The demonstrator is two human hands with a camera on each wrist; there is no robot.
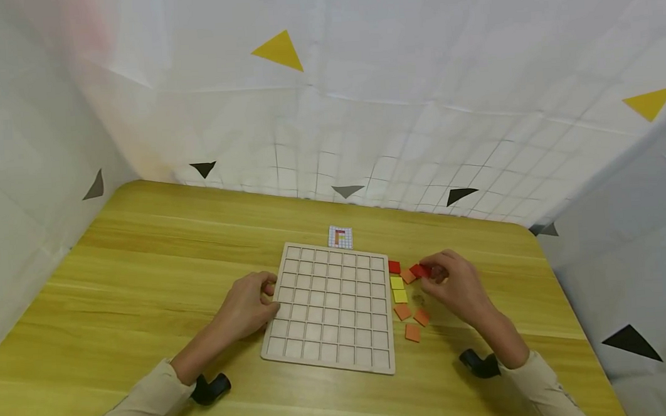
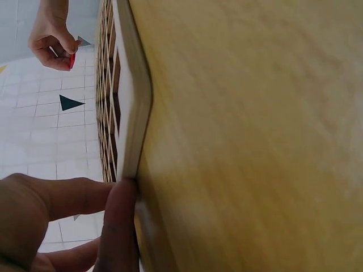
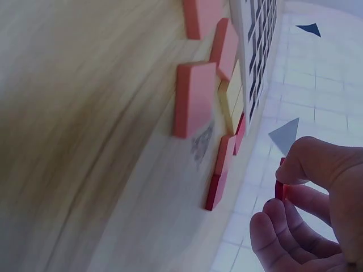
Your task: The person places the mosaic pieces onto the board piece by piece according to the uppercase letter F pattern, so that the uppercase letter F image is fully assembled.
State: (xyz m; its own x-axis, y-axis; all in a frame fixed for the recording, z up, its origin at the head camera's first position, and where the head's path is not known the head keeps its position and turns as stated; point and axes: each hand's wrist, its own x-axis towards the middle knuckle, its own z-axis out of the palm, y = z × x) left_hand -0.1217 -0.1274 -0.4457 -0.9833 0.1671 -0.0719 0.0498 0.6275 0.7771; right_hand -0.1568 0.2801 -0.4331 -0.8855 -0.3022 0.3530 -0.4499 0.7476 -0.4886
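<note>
The left hand [image 1: 250,303] pinched the grid board's [image 1: 334,308] left edge; loose tiles [image 1: 400,296] lay beside its right. Farther right, the right hand [image 1: 455,283] pinched a red tile [image 3: 279,191] (by fingertips only), which might drop if they loosened.

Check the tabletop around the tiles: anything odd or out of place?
A dark patch marks the table just right of the yellow tiles, standing out from the surrounding grain; stain or knot, I can't tell.
</note>
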